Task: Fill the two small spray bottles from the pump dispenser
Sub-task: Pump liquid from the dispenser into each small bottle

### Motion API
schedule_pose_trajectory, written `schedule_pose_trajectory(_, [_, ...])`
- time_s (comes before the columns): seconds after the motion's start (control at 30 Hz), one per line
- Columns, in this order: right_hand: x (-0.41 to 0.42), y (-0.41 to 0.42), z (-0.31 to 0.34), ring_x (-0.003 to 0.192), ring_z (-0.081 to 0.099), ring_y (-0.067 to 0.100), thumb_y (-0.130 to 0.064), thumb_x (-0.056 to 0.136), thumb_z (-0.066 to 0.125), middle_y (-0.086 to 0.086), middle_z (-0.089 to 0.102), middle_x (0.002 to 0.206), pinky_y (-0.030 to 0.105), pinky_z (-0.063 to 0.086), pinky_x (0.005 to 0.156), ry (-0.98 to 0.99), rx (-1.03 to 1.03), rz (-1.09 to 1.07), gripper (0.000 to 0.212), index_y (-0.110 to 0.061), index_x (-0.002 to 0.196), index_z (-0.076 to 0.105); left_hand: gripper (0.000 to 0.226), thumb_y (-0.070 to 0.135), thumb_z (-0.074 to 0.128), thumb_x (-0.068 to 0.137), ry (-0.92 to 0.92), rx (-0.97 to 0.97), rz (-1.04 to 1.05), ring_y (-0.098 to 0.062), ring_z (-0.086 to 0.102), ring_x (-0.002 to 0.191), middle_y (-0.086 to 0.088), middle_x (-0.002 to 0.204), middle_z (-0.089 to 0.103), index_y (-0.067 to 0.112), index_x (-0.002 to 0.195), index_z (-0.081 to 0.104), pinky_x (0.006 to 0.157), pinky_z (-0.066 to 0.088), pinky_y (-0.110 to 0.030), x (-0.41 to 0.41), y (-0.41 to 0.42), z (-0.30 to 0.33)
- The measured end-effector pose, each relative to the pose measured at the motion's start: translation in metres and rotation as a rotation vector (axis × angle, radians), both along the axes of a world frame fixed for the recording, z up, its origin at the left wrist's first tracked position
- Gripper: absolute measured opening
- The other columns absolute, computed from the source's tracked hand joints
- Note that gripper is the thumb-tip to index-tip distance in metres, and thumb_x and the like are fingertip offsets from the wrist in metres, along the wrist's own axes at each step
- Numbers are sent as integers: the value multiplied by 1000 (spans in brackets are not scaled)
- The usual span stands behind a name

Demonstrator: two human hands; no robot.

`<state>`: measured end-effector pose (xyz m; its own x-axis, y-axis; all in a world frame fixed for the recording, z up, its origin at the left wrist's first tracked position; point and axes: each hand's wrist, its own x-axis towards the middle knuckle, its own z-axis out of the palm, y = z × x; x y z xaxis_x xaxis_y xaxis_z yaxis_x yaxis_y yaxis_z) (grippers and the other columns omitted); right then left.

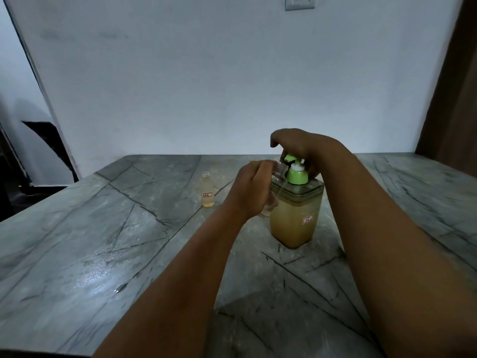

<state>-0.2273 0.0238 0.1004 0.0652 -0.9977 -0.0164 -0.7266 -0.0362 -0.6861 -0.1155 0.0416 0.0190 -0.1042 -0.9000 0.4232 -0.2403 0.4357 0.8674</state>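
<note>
2 hands: left (pixel 251 188) grips clear bottle (pixel 278 174); right (pixel 300 147) presses pump (pixel 293 161).

Left grip (pixel 251 188) curled closed, right grip (pixel 296 148) arched downward, forearms extended

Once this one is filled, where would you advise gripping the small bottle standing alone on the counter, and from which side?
Take the small bottle round its straight body near the label, from the near left. It stands upright and uncapped with liquid inside, so avoid the open neck and keep it vertical. The left hand and the dispenser crowd its right side.
</note>
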Motion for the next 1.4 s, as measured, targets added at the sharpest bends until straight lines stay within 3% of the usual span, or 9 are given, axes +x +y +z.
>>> schedule_pose_trajectory(0.1, [-1,1,2,62,41,19,-27,99,35,1,39,76,24,36,59,-27,-15,9,31,-17,70,42,31,18,38,98,26,47,24,-25,53,59,0,59,54,11,74,57,59,45,-33,1,3,0])
schedule_pose_trajectory(0.23, [3,1,-1,59,39,22,-24,92,42,7,41,74,27,37,61,62,22,-18,22,-7,79,46,39,16,34,98,11,33,20,-29,54,60,-3,47,54,-11,88,60,55,39,-35,0,2,2])
schedule_pose_trajectory(0.37, [6,3,-2,54,38,21,-18,86,45,8,41,71,23,34,55,137,12,-28,9,-10,87,48,39,17,34,98,5,29,14,-29,55,57,-13,54,55,-8,84,60,50,39,-31,0,4,3])
schedule_pose_trajectory(0.47, [5,4,-3,51,32,18,-16,90,40,6,36,69,22,28,53,126,-21,-12,6,-11,87,42,38,16,34,98,6,32,2,-29,54,56,-3,45,53,-6,81,60,48,40,-28,0,6,3])
schedule_pose_trajectory(0.6, [0,0,0,61,36,14,-19,98,32,2,39,75,23,32,59,3,-51,29,29,-11,72,42,37,16,32,98,-7,21,15,-29,57,59,-1,46,55,12,72,58,55,41,-34,0,3,2])
schedule_pose_trajectory(0.7, [-2,-1,0,62,43,19,-26,97,35,5,44,76,26,37,64,-66,-20,4,29,-15,72,44,35,17,33,99,-16,18,26,-31,59,67,-4,54,55,16,74,58,60,44,-37,0,3,2])
schedule_pose_trajectory(1.07, [6,7,-4,47,27,18,-7,82,38,7,32,55,23,26,53,170,-50,0,23,-11,60,33,34,21,35,97,46,56,36,-30,57,62,-2,49,55,14,75,59,65,46,-42,-1,2,0])
schedule_pose_trajectory(1.3, [4,6,-3,50,30,18,-9,86,38,6,37,56,25,30,56,133,-42,1,24,-10,62,34,33,21,35,98,34,65,46,-30,57,62,0,50,55,19,75,59,76,51,-57,-2,8,2])
schedule_pose_trajectory(1.4, [0,7,1,59,42,22,-25,92,38,9,47,70,28,38,65,-36,4,12,22,-8,81,48,35,20,33,99,22,49,49,-31,56,62,-4,54,53,18,74,56,69,51,-48,-2,9,3])
